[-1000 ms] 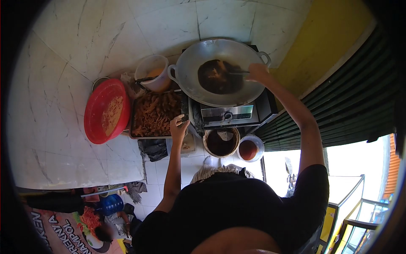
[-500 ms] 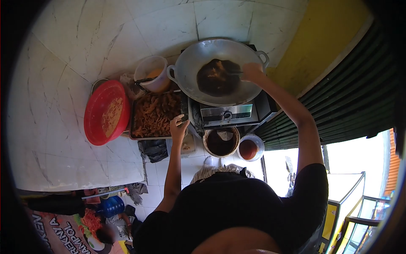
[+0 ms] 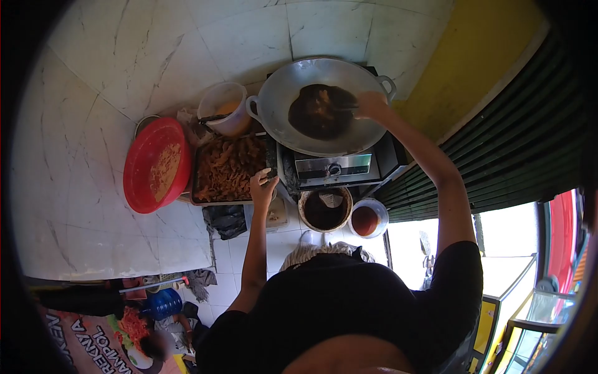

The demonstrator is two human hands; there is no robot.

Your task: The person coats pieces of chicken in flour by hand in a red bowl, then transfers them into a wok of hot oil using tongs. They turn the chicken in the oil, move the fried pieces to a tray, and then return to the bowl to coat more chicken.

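Over the right side of a large metal wok [image 3: 280,134], my right hand [image 3: 372,106] is closed around a thin metal cooking utensil [image 3: 344,106]. The utensil's far end reaches into dark oil [image 3: 317,124], and its tip is hard to make out. A few brown fried pieces [image 3: 323,103] show in the oil. My left hand [image 3: 263,187] is at the right front corner of a rectangular tray [image 3: 212,202], fingers bent over its rim. Brown fried pieces [image 3: 230,165] fill the tray.
The wok sits on a gas stove [image 3: 334,167]. To the left are a red basin [image 3: 140,187] with crumbly coating and a white bucket [image 3: 233,124] of orange liquid. Below the stove stand a pot [image 3: 324,210] with a strainer and a tub [image 3: 367,221] of reddish liquid. Another person [image 3: 177,327] is at lower left.
The pieces in the oil have shifted slightly, with my right hand nearly in the same spot. My left hand has stayed at the tray. Something red now shows outside at the right.
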